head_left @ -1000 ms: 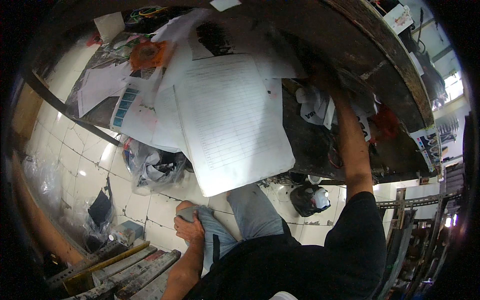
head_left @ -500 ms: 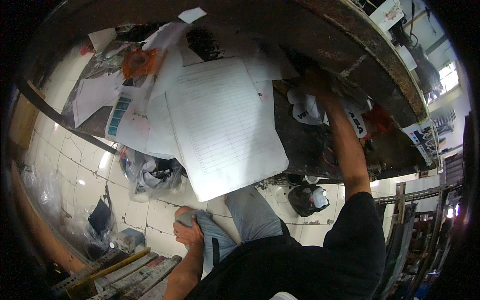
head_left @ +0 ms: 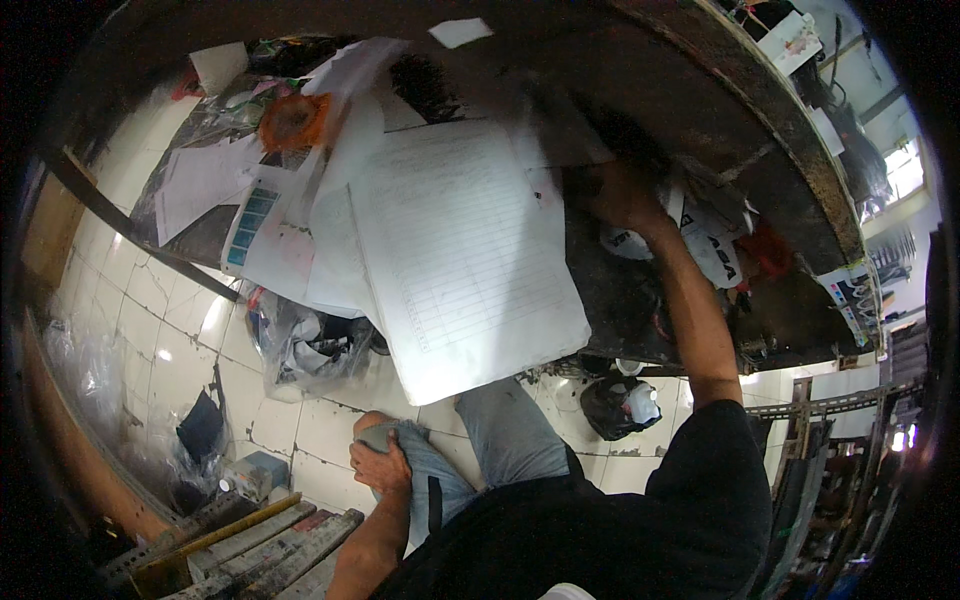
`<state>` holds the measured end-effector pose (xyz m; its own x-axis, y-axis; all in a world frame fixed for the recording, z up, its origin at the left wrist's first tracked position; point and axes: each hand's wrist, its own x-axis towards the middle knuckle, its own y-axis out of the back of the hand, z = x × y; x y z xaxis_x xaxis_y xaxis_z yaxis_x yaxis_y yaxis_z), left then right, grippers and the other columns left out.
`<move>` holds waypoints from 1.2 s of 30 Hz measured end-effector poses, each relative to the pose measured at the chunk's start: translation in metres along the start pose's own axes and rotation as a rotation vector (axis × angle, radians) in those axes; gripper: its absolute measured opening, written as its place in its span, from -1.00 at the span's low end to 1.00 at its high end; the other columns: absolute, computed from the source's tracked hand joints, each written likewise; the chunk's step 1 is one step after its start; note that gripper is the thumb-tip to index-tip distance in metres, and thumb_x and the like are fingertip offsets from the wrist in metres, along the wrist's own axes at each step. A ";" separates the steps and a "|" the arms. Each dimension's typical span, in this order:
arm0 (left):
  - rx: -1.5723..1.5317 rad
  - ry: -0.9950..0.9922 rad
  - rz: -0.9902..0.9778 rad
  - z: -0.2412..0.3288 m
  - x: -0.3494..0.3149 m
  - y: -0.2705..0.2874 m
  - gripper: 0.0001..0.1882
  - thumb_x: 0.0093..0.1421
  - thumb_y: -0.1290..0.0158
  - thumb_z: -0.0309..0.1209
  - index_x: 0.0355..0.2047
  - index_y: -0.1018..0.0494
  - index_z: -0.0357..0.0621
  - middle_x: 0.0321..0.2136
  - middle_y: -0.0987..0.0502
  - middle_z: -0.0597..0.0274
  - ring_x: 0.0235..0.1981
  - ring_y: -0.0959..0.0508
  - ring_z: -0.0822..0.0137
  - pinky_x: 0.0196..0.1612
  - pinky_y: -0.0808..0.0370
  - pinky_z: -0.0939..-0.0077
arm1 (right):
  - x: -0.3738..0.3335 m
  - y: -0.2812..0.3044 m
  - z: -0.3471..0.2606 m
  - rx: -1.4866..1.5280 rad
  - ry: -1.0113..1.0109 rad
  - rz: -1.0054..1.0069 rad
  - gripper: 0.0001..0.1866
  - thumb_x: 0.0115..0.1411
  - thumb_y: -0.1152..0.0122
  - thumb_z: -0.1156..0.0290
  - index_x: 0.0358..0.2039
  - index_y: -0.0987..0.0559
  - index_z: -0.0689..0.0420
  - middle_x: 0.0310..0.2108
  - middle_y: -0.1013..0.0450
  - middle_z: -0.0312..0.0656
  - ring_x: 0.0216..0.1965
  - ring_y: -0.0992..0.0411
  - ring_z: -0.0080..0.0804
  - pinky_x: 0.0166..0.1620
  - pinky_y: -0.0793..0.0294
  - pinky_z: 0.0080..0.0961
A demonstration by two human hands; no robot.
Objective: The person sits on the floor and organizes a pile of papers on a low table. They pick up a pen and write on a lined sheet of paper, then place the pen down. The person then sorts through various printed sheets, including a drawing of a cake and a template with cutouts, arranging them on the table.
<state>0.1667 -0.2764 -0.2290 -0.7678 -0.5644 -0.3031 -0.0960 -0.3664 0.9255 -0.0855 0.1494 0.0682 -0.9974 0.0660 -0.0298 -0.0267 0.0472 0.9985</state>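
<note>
Cluttered dark workbench (head_left: 640, 60); right hand (head_left: 622, 195) (grip unclear) beside lined sheet (head_left: 460, 250); left hand (head_left: 380, 465) clasps knee (head_left: 400, 440).

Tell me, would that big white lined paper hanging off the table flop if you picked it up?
Probably yes. The lined paper looks thin and wide, so it would likely droop when lifted by one corner. It seems light, and with its end already past the table edge, a push might slide it off.
</note>
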 end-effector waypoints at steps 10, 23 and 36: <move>0.057 0.050 -0.143 -0.002 0.005 0.006 -0.18 0.07 -0.10 0.13 0.11 -0.21 -0.29 0.12 -0.27 0.06 0.15 -0.26 0.05 0.12 -0.20 0.10 | -0.013 0.035 -0.036 0.089 -0.001 -0.138 -0.60 0.03 -0.18 0.36 -0.10 -0.55 0.26 -0.30 -0.53 0.02 -0.29 -0.49 -0.26 -0.19 -0.45 -0.35; 0.015 0.022 -0.128 -0.001 0.005 0.010 -0.24 0.04 -0.12 0.12 0.02 -0.24 -0.26 0.10 -0.28 0.06 0.12 -0.27 0.04 0.10 -0.20 0.08 | 0.005 0.025 -0.053 0.992 -0.066 0.294 -0.71 0.13 -0.20 0.24 -0.25 -0.54 0.19 -0.37 -0.48 -0.16 -0.48 -0.40 -0.43 -0.37 -0.43 -0.48; 0.025 0.059 -0.153 0.000 0.006 0.012 -0.21 0.03 -0.10 0.17 0.02 -0.24 -0.24 0.06 -0.27 0.07 0.13 -0.24 0.07 0.12 -0.16 0.13 | 0.023 -0.027 -0.201 1.686 0.126 -0.066 -0.87 0.06 -0.25 0.61 -0.34 -0.55 0.32 -0.36 -0.51 -0.07 -0.34 -0.53 -0.29 -0.28 -0.61 -0.44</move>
<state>0.1606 -0.2842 -0.2200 -0.7043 -0.5462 -0.4534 -0.2254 -0.4335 0.8725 -0.1213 -0.0512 0.0495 -0.9986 -0.0492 0.0204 -0.0518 0.9853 -0.1629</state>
